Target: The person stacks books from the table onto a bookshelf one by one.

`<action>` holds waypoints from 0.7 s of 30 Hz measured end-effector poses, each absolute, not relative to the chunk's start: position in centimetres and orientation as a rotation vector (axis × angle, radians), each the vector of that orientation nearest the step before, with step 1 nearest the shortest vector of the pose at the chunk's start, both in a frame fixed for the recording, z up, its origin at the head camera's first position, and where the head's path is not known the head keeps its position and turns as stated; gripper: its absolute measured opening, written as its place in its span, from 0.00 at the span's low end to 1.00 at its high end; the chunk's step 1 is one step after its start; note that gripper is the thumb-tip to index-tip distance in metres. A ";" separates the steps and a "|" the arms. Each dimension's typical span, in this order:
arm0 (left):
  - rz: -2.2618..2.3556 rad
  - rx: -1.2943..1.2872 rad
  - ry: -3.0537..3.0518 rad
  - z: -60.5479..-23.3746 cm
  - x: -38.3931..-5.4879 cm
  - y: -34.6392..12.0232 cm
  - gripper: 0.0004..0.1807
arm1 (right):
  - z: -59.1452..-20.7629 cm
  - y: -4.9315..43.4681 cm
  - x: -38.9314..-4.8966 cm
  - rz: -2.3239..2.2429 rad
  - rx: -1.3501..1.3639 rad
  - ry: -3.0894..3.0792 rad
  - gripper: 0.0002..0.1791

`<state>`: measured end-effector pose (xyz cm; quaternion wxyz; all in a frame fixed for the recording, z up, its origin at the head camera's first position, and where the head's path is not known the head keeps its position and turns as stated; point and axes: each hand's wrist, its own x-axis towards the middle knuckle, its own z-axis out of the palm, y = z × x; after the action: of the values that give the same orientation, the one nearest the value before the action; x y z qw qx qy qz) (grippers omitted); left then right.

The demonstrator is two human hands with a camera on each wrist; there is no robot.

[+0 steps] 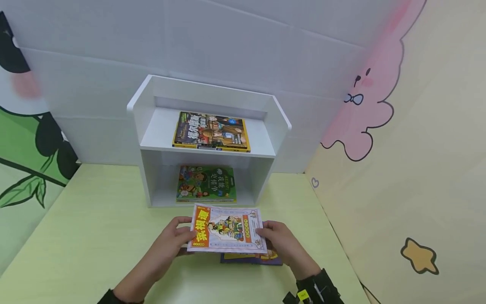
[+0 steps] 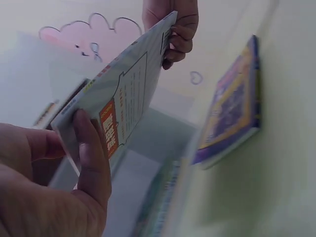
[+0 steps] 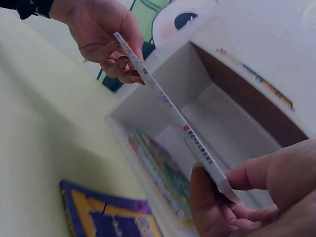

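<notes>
Both hands hold a thin white book (image 1: 225, 245) with a red-and-yellow title band and a cartoon group on its cover. At its left edge, my left hand (image 1: 171, 242) grips it with the thumb on top and fingers beneath. My right hand (image 1: 286, 244) pinches the opposite edge the same way. The right wrist view shows the spine (image 3: 170, 108) running between the two hands, above the tabletop. A purple-and-yellow book (image 1: 252, 259) lies on the table, partly hidden under the white one in the head view.
Behind the hands stands a white two-level shelf (image 1: 138, 122) against the grey backing. Dark books with yellow edges (image 1: 210, 133) lie flat on its upper level; green books (image 1: 206, 183) lie on the lower. A cartoon-painted wall (image 1: 379, 202) borders the table (image 1: 95, 223) at right.
</notes>
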<state>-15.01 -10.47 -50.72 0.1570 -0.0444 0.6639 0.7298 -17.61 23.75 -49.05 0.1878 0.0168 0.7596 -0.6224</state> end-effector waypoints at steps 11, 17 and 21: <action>2.081 0.090 1.954 -42.6 -14.8 -15.5 0.30 | -40.3 22.1 -18.6 -1.786 -0.201 2.006 0.23; 2.026 0.205 2.055 -37.7 -15.6 -17.1 0.32 | -35.8 21.6 -19.3 -1.830 -0.310 1.973 0.25; 1.996 0.255 2.121 -35.4 -16.0 -18.0 0.33 | -33.9 21.0 -19.9 -1.828 -0.353 1.978 0.25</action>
<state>-16.02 -17.96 -35.37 0.1087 0.0866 0.7212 0.6786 -19.86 21.00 -33.91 0.2109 -0.1269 0.7119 -0.6578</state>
